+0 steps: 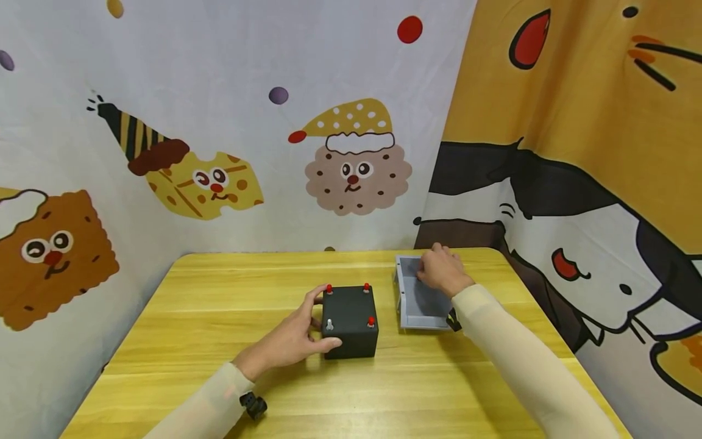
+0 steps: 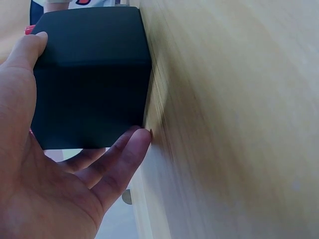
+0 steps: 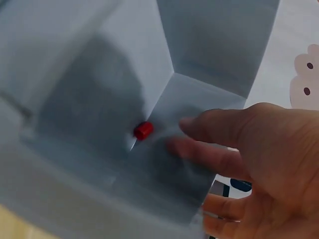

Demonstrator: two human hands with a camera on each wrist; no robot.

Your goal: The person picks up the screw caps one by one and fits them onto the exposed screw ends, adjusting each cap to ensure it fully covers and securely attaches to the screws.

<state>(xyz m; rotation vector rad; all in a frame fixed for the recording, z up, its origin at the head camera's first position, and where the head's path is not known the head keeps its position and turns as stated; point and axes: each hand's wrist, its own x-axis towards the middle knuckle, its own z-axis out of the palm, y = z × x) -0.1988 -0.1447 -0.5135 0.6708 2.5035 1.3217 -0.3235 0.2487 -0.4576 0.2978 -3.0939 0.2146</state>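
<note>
A black box with toggle switches on top stands on the table. Red caps cover three of the switches, while the front-left switch shows bare metal. My left hand grips the box from its left side, thumb at the front and fingers toward the back. To the right of the box, my right hand reaches into a grey tray. Inside that tray lies a small red cap, seen in the right wrist view. The thumb and index finger are spread just beside the cap, with nothing between them.
Both items stand on a yellow wood-grain table. A patterned curtain hangs behind the table's back edge, and another curtain with a cartoon figure runs along the right side.
</note>
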